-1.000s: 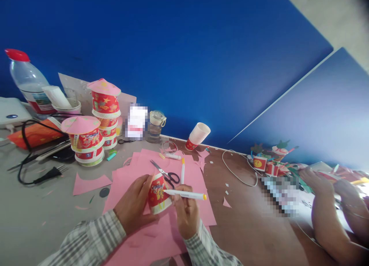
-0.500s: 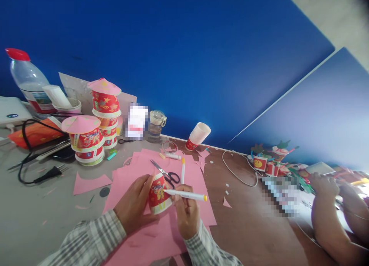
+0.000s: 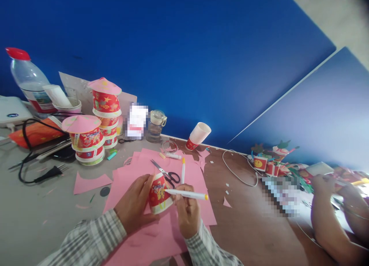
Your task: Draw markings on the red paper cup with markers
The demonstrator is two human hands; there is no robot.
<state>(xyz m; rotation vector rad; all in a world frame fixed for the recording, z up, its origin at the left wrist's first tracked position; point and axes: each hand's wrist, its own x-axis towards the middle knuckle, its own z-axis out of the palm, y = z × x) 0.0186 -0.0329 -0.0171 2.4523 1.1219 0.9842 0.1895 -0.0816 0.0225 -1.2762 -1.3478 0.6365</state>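
Above several sheets of pink paper (image 3: 127,193), my left hand (image 3: 135,204) is closed around a red printed paper cup (image 3: 157,198), which is tilted with its white rim downward. My right hand (image 3: 187,214) pinches a white marker (image 3: 190,194) with a yellow end. The marker's tip meets the printed side of the cup, or lies very near it. Black-handled scissors (image 3: 170,175) rest on the paper just behind the cup. Another marker (image 3: 183,170) with a yellow cap lies beside them, and a glue stick or similar white tube (image 3: 173,156) is further back.
At the left stand towers of red cups (image 3: 88,145) with pink cone tops, a bottle (image 3: 34,85) and a black plug (image 3: 49,173). A leaning cup stack (image 3: 198,135) stands by the blue partition (image 3: 187,66). Another person's arms (image 3: 328,212) are at the right.
The marker and my right hand have shifted very slightly to the right. My left hand still holds the cup in the same place. The other person's hands moved a little.
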